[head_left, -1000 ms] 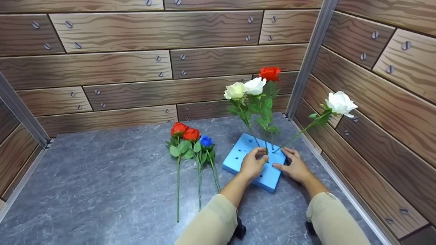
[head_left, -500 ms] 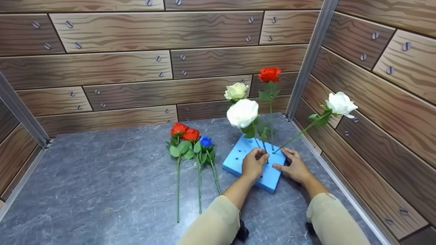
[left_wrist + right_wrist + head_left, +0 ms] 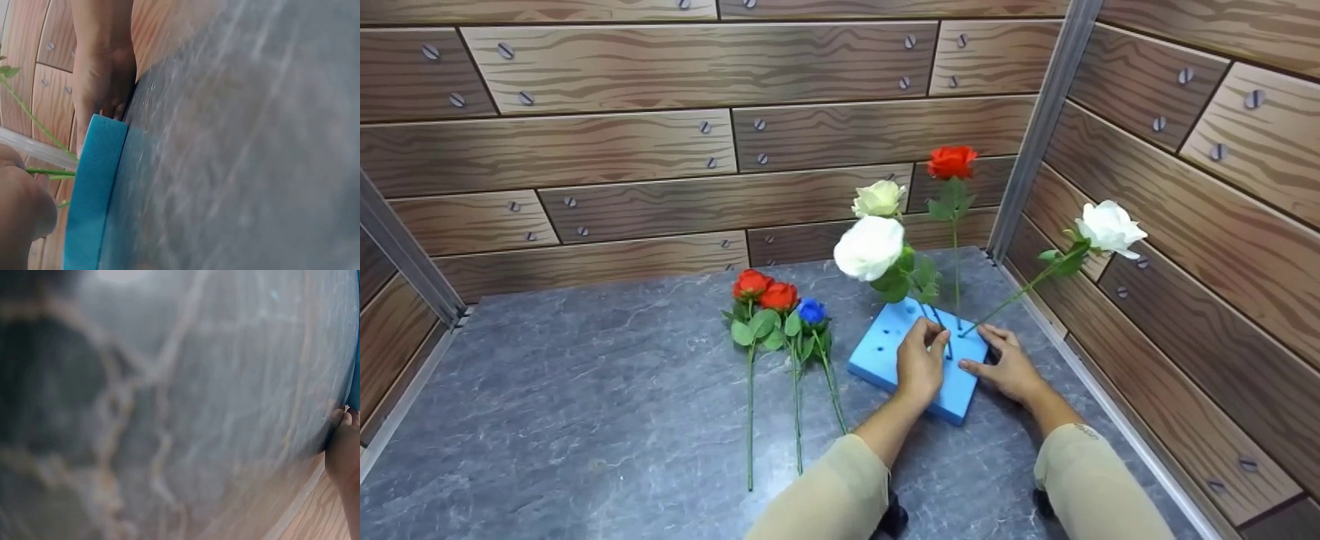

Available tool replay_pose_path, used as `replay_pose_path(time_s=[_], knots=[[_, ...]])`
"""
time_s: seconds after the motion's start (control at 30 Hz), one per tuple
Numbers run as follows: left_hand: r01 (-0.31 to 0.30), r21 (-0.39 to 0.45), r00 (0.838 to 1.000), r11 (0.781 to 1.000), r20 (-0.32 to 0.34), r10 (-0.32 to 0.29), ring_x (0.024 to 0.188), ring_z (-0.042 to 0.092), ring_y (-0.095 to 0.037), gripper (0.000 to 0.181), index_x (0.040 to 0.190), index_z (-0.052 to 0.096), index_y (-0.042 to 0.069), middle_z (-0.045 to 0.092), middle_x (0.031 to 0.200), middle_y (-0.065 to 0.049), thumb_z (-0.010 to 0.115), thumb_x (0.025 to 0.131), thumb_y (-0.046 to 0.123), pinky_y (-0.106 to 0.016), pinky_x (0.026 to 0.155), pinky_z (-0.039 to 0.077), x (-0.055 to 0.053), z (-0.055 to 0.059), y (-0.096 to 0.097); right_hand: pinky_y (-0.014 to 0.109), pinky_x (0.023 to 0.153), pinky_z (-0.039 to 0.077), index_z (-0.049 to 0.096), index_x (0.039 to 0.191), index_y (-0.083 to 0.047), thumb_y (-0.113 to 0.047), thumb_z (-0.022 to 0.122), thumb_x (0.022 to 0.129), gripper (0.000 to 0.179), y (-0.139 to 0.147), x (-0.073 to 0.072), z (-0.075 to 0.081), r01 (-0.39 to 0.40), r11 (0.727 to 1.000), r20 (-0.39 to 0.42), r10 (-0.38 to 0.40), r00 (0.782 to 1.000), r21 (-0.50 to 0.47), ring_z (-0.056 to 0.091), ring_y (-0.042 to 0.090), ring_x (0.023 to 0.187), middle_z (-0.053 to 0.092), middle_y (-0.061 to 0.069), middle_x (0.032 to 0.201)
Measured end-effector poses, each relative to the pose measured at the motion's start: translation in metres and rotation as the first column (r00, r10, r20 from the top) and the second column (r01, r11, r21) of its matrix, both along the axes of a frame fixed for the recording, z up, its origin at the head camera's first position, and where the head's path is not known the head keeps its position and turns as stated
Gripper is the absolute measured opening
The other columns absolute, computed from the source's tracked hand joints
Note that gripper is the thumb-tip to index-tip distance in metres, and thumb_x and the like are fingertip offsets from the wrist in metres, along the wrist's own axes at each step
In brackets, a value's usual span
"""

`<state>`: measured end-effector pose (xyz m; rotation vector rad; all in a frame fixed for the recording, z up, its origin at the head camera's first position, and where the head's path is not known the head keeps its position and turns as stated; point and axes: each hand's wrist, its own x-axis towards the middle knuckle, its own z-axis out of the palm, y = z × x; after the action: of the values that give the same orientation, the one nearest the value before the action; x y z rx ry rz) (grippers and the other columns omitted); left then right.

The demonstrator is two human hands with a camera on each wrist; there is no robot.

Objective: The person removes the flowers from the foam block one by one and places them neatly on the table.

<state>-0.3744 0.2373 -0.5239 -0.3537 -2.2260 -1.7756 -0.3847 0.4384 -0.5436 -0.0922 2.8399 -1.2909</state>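
My left hand [image 3: 921,365] pinches the stem of a white rose [image 3: 868,249] low down, with the stem's end at a hole in the blue foam block [image 3: 874,362]. The bloom leans left over the block. My right hand [image 3: 1011,367] grips the block's right edge, thumb on top and fingers along the side. A cream rose [image 3: 879,199], a red rose [image 3: 952,163] and another white rose [image 3: 1110,228] stand in the block, the last tilted far right. In the left wrist view, a green stem [image 3: 50,171] runs from my left hand to the foam block [image 3: 95,191].
Left of the block, two red roses [image 3: 751,285] and a blue rose [image 3: 812,310] lie on the grey marbled table [image 3: 585,405]. Wood-patterned walls [image 3: 622,150] close off the back and the right side. More holes show in the block's left part.
The held white rose's bloom has swung left and toward me, from beside the red rose to in front of the cream one. My right hand stays on the block.
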Motion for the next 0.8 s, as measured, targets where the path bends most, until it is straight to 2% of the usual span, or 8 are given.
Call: replay_pose_path(time_s=[0.17, 0.23, 0.43, 0.53, 0.67, 0.8], knots=[[0.075, 0.038, 0.997, 0.996, -0.006, -0.075, 0.096, 0.073, -0.021, 0.005, 0.108, 0.065, 0.014, 0.075, 0.103, -0.004, 0.063, 0.111, 0.017, -0.022, 0.081, 0.057, 0.003, 0.011, -0.009, 0.068, 0.134, 0.022, 0.028, 0.170, 0.000, -0.042, 0.083, 0.097, 0.100, 0.000, -0.001, -0.002, -0.001, 1.000, 0.008, 0.001, 1.000, 0.001, 0.016, 0.052, 0.164, 0.017, 0.027, 0.175], [0.101, 0.048, 0.995, 0.994, -0.014, -0.100, 0.096, 0.073, -0.019, 0.004, 0.113, 0.064, 0.014, 0.074, 0.105, -0.005, 0.061, 0.111, 0.015, -0.020, 0.082, 0.058, 0.004, 0.014, -0.013, 0.068, 0.135, 0.021, 0.027, 0.170, 0.000, -0.042, 0.082, 0.098, 0.100, 0.000, -0.002, -0.002, -0.002, 1.000, 0.011, 0.002, 1.000, -0.002, 0.015, 0.053, 0.165, 0.016, 0.028, 0.175], [0.121, 0.046, 0.992, 0.992, -0.032, -0.120, 0.096, 0.071, -0.007, 0.018, 0.130, 0.061, 0.017, 0.073, 0.108, -0.007, 0.059, 0.112, 0.013, -0.018, 0.082, 0.062, 0.011, 0.024, -0.027, 0.069, 0.134, 0.020, 0.026, 0.170, -0.001, -0.044, 0.082, 0.098, 0.101, 0.000, -0.002, -0.001, 0.005, 1.000, 0.020, -0.005, 1.000, 0.017, 0.014, 0.053, 0.165, 0.016, 0.028, 0.176], [0.144, 0.068, 0.990, 0.987, -0.020, -0.143, 0.101, 0.073, -0.012, 0.022, 0.132, 0.061, 0.018, 0.072, 0.114, -0.010, 0.060, 0.111, 0.011, -0.018, 0.082, 0.062, 0.017, 0.029, -0.037, 0.069, 0.134, 0.020, 0.026, 0.170, 0.000, -0.045, 0.082, 0.097, 0.102, 0.000, -0.002, 0.000, 0.006, 1.000, 0.027, -0.007, 1.000, 0.028, 0.014, 0.054, 0.164, 0.016, 0.028, 0.176], [0.172, 0.056, 0.985, 0.983, -0.032, -0.170, 0.109, 0.074, -0.023, 0.021, 0.131, 0.063, 0.016, 0.067, 0.122, -0.012, 0.060, 0.111, 0.009, -0.018, 0.080, 0.063, 0.027, 0.036, -0.052, 0.070, 0.134, 0.021, 0.026, 0.171, -0.001, -0.046, 0.081, 0.098, 0.102, 0.000, -0.001, 0.000, 0.005, 1.000, 0.035, -0.006, 0.999, 0.029, 0.013, 0.054, 0.164, 0.015, 0.028, 0.176], [0.188, 0.026, 0.981, 0.982, -0.051, -0.187, 0.108, 0.072, -0.022, 0.020, 0.129, 0.065, 0.014, 0.066, 0.117, -0.012, 0.061, 0.110, 0.009, -0.020, 0.078, 0.064, 0.034, 0.043, -0.067, 0.071, 0.133, 0.021, 0.025, 0.171, -0.002, -0.048, 0.081, 0.098, 0.103, 0.002, -0.001, 0.001, -0.005, 0.999, 0.037, 0.003, 0.999, 0.034, 0.012, 0.055, 0.164, 0.014, 0.028, 0.176]])
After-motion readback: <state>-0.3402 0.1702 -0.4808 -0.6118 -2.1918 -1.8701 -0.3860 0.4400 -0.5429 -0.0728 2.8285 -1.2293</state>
